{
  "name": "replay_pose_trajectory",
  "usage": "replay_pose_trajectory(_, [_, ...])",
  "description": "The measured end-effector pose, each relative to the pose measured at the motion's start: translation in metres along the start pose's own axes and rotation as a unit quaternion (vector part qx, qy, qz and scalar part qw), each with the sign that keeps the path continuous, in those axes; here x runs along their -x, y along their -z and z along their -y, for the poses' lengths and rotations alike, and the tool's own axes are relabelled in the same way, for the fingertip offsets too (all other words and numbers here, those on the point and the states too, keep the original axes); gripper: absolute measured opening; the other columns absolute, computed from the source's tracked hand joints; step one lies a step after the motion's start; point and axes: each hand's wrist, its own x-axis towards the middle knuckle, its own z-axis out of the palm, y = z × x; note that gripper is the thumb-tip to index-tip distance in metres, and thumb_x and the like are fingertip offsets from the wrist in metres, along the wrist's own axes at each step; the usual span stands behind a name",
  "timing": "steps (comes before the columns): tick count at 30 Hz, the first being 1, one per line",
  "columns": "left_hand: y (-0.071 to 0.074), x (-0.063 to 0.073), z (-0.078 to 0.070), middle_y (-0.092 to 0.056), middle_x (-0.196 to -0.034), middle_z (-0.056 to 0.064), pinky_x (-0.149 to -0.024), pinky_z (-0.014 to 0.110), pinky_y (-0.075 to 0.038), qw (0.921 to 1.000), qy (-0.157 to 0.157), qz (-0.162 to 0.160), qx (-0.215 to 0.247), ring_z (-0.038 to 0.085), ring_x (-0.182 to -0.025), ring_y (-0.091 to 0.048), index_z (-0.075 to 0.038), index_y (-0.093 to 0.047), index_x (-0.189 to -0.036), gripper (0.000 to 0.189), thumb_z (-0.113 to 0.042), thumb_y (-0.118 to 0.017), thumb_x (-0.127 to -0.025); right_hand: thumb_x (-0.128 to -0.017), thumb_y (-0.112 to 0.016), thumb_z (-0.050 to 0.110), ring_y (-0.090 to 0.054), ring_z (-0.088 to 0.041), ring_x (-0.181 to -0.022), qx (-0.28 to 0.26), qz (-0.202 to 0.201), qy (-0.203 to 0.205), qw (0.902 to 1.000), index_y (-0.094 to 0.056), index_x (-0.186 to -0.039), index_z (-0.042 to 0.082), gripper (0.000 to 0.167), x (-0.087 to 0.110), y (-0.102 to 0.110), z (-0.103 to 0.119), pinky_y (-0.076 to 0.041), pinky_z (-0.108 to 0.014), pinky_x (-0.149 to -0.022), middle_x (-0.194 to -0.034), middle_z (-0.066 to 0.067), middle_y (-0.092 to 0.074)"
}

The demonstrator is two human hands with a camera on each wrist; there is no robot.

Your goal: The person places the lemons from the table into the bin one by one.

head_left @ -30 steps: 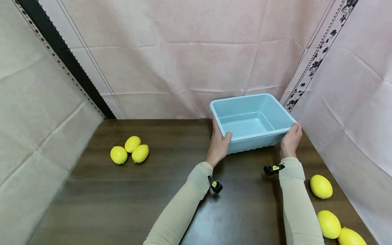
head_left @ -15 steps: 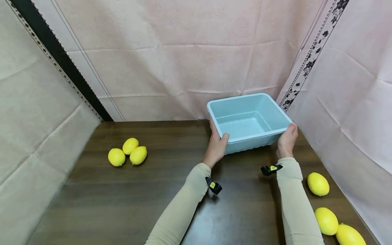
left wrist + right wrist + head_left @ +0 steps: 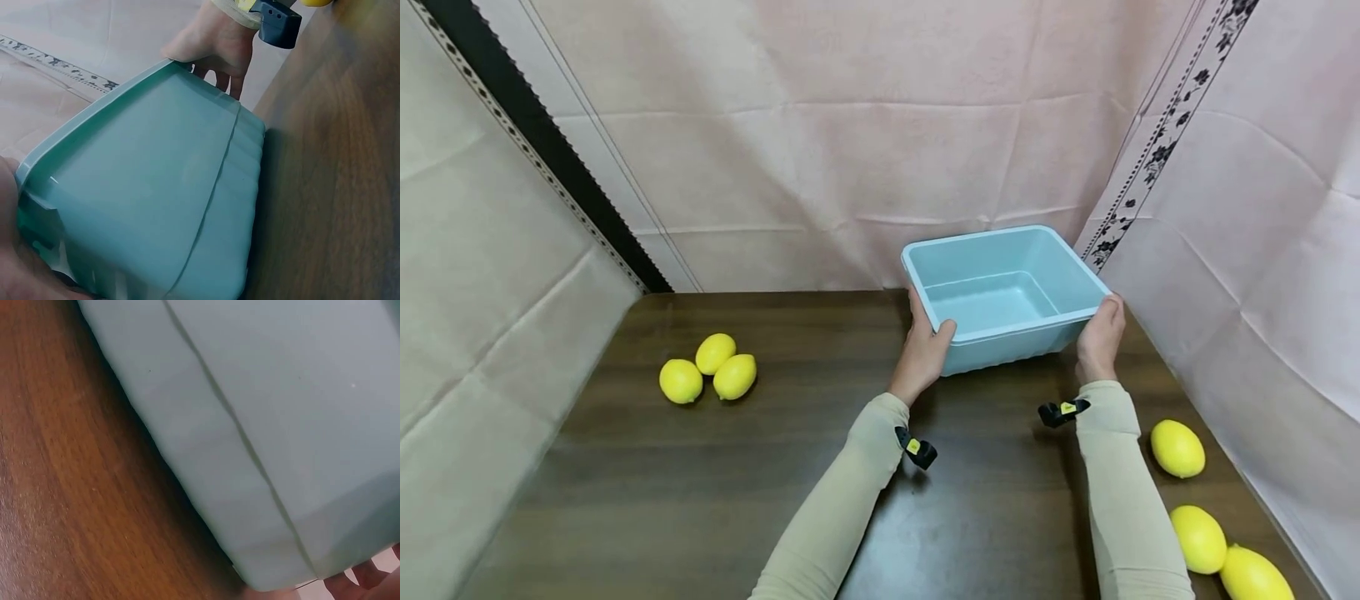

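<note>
A light blue plastic basin (image 3: 1003, 350), rectangular with a rolled rim, is held at the back right of the table. Its inside holds nothing. My left hand (image 3: 923, 350) grips the near left corner, thumb over the rim and fingers along the left side. My right hand (image 3: 1101, 340) grips the near right corner. In the left wrist view the basin's wall (image 3: 144, 150) fills the middle, with the right hand (image 3: 215, 44) at its far corner. The right wrist view shows the basin's underside edge (image 3: 187, 419) close over the wood; whether it touches cannot be told.
Three lemons (image 3: 716, 354) sit together at the table's left. Three more lie by the right edge: one lemon (image 3: 1177, 448) alone, another (image 3: 1198, 539) touching a third (image 3: 1255, 575), near the right forearm. Pale cloth (image 3: 820, 167) hangs behind and at both sides of the dark wooden table (image 3: 700, 483).
The head view has shifted slightly, so everything appears a little further left. Both hands keep the same hold on the basin, which stays in about the same place over the table.
</note>
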Motion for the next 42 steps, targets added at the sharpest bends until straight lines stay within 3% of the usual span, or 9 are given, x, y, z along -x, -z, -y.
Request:
replay_pose_trajectory(7, [0.008, 0.000, -0.005, 0.014, -0.174, -0.016, -0.114, 0.051, -0.037, 0.9997, -0.024, 0.008, -0.005, 0.021, -0.158, -0.024, -0.044, 0.024, -0.161, 0.092, -0.038, -0.047, -0.104, -0.114, -0.018, 0.040, -0.038, -0.014, -0.139, -0.017, 0.026, 0.007, 0.9995, -0.046, -0.155, 0.021, 0.053, 0.003, 0.000, 0.004, -0.027, -0.034, -0.120, -0.162, -0.002, -0.041])
replay_pose_trajectory(13, [0.010, 0.010, -0.001, 0.011, -0.174, -0.014, -0.118, 0.053, -0.035, 0.9992, -0.006, 0.021, -0.034, 0.020, -0.160, -0.020, -0.042, 0.026, -0.161, 0.088, -0.039, -0.043, -0.107, -0.115, -0.020, 0.042, -0.040, -0.013, -0.140, -0.038, 0.017, -0.026, 0.9988, -0.046, -0.159, 0.023, 0.054, 0.013, 0.005, 0.001, -0.030, -0.037, -0.121, -0.163, -0.001, -0.042])
replay_pose_trajectory(19, [0.016, 0.011, -0.001, 0.002, -0.177, -0.005, -0.119, 0.054, -0.035, 0.9988, 0.009, 0.021, -0.042, 0.022, -0.159, -0.024, -0.039, 0.026, -0.162, 0.086, -0.039, -0.041, -0.107, -0.115, -0.023, 0.041, -0.041, -0.014, -0.137, -0.038, 0.010, 0.000, 0.9992, -0.048, -0.158, 0.018, 0.055, 0.020, 0.000, -0.002, -0.029, -0.032, -0.119, -0.161, -0.004, -0.045])
replay_pose_trajectory(26, [0.028, 0.013, -0.001, 0.002, -0.177, -0.007, -0.119, 0.054, -0.035, 0.9967, 0.023, 0.026, -0.073, 0.023, -0.158, -0.026, -0.038, 0.024, -0.163, 0.086, -0.040, -0.041, -0.106, -0.114, -0.024, 0.036, -0.041, -0.015, -0.139, -0.024, 0.008, 0.024, 0.9994, -0.050, -0.153, 0.014, 0.051, 0.030, -0.002, -0.005, -0.029, -0.031, -0.120, -0.159, -0.007, -0.046])
replay_pose_trajectory(35, [0.036, 0.012, -0.007, 0.004, -0.177, -0.004, -0.122, 0.054, -0.031, 0.9936, 0.022, 0.042, -0.102, 0.023, -0.160, -0.021, -0.034, 0.025, -0.163, 0.084, -0.043, -0.038, -0.107, -0.107, -0.033, 0.021, -0.034, -0.014, -0.143, -0.043, -0.001, 0.029, 0.9986, -0.034, -0.160, 0.019, 0.053, 0.028, -0.005, 0.004, -0.026, -0.032, -0.120, -0.165, -0.004, -0.033])
replay_pose_trajectory(38, [0.039, 0.012, -0.008, 0.000, -0.177, 0.001, -0.121, 0.056, -0.032, 0.9905, 0.030, 0.052, -0.124, 0.027, -0.160, -0.021, -0.034, 0.026, -0.162, 0.085, -0.046, -0.038, -0.107, -0.107, -0.037, 0.020, -0.033, -0.015, -0.145, -0.039, 0.008, 0.032, 0.9987, -0.036, -0.160, 0.020, 0.053, 0.028, -0.003, 0.006, -0.025, -0.034, -0.122, -0.166, -0.004, -0.031])
replay_pose_trajectory(42, [0.045, 0.013, -0.010, -0.004, -0.178, 0.005, -0.120, 0.057, -0.033, 0.9862, 0.035, 0.062, -0.150, 0.030, -0.159, -0.022, -0.031, 0.025, -0.163, 0.087, -0.046, -0.039, -0.106, -0.111, -0.041, 0.031, -0.037, -0.018, -0.145, -0.049, 0.038, 0.026, 0.9977, -0.042, -0.158, 0.019, 0.048, 0.032, 0.002, 0.004, -0.029, -0.035, -0.121, -0.163, -0.006, -0.038])
